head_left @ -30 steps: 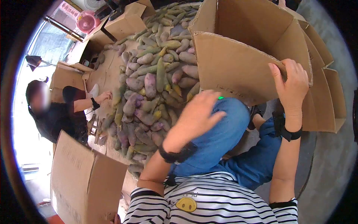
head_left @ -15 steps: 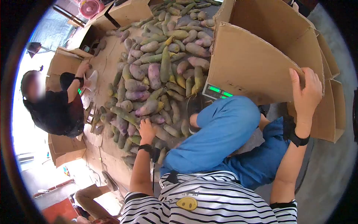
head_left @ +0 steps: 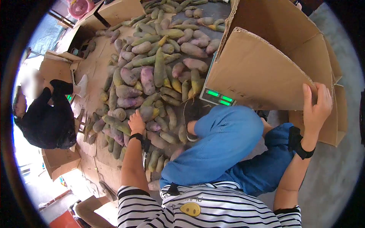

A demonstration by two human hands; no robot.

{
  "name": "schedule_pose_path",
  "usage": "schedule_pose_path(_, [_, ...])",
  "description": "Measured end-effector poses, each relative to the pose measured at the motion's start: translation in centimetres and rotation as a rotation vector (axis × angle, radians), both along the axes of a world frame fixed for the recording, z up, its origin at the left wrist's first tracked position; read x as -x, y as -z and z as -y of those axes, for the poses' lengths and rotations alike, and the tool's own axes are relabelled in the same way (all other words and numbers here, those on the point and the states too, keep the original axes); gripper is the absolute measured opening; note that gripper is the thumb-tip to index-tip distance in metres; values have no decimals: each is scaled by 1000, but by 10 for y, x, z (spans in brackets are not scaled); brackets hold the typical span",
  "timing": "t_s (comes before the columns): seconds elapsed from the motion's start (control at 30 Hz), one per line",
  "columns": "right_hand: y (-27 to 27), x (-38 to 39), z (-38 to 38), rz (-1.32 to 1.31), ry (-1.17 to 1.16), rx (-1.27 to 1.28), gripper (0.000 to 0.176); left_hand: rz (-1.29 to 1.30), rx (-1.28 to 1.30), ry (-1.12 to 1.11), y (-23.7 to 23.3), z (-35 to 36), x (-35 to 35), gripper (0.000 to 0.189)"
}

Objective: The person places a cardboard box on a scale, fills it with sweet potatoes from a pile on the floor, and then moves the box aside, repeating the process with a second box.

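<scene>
Green displays [head_left: 226,100], unreadable, left of your right hand [head_left: 318,104], fingers clamped on cardboard box [head_left: 262,72]. Left hand [head_left: 137,123]: on vegetables [head_left: 129,102], closure unclear.

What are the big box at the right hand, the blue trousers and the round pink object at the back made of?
Box: matte brown cardboard, probably corrugated, given its rough, thick cut edge.
Trousers: apparently denim, soft and faded along the folds.
Pink object: perhaps smooth plastic, from its even colour.
</scene>
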State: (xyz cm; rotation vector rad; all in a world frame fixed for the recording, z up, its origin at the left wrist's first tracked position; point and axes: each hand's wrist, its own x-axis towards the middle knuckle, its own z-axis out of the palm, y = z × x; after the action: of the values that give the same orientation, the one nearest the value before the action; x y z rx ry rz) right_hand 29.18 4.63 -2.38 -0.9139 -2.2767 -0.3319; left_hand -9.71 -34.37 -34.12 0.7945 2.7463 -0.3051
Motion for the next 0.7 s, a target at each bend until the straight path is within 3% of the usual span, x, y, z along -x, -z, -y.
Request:
schedule_pose_path(0.1, [0,0,-1,10,1,-13,26,-90,90,-39,10,-7,0,62])
schedule_pose_path(0.17, [0,1,0,6,-5,-20,25,-261,171,94,30,3,3,53])
schedule_pose_path(0.33, [-4,4,4,-15,-17,2,25,-187,95,88,-8,-2,-33,52])
schedule_pose_path(0.4, [-2,1,4,-8,-32,-27,26,-91,-20,201,3,5,-51,54])
schedule_pose_path(0.47, [-3,2,4,-11,-36,-48,26,36,-161,143,1,1,-85,57])
schedule_pose_path(0.53, [-3,1,4,-7,-31,-71,26,302,-341,-54,10,-1,-105,66])
schedule_pose_path(0.57, [-2,1,3,-6,-38,-61,26,299,-345,-52,12,-4,-109,66])
schedule_pose_path(0.67, [-1,-1,3,-17,-62,-71,25,465,-540,-85,-30,-28,-114,73])
schedule_pose_path(0.7, [-1,-2,4,-17,-71,-85,25,518,-671,-35,-71,-47,-113,72])
